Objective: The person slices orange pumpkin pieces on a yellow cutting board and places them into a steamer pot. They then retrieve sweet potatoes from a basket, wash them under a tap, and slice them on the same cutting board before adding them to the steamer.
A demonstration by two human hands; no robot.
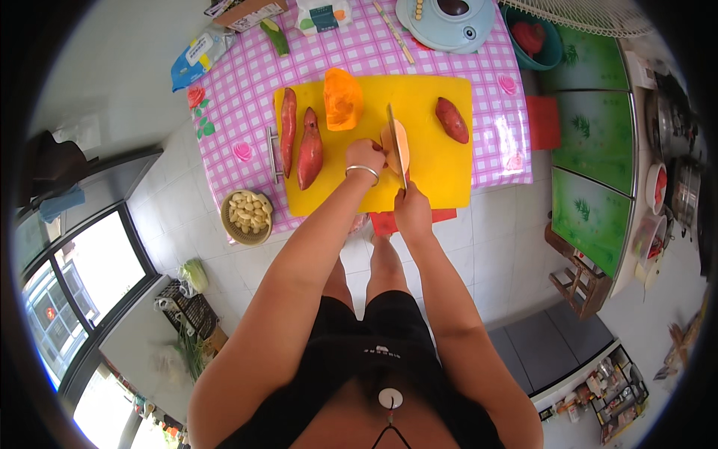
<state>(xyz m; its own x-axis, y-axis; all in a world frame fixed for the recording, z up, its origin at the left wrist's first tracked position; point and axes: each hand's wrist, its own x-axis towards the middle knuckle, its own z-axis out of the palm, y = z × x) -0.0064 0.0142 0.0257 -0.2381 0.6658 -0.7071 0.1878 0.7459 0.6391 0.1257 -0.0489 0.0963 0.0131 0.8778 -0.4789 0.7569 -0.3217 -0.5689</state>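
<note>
My right hand (414,210) grips the handle of a kitchen knife (395,134). The blade lies across the pale orange face of a peeled or cut sweet potato (404,147). My left hand (366,156), with a silver bangle at the wrist, has its curled fingers at the left side of that sweet potato; its fingertips are partly hidden. Both hands are over a yellow cutting board (359,185). A pumpkin wedge (343,101) rests above my left hand. Two red-skinned sweet potatoes (310,150) lie at the board's left, and a shorter one (452,120) at its right.
The board sits on a pink checked tablecloth (235,123). A basket of peeled garlic cloves (247,218) stands at the left front corner. Behind are a cucumber piece (275,38), a wipes pack (201,56) and a light blue lidded appliance (446,25). Green cabinets (592,140) stand at right.
</note>
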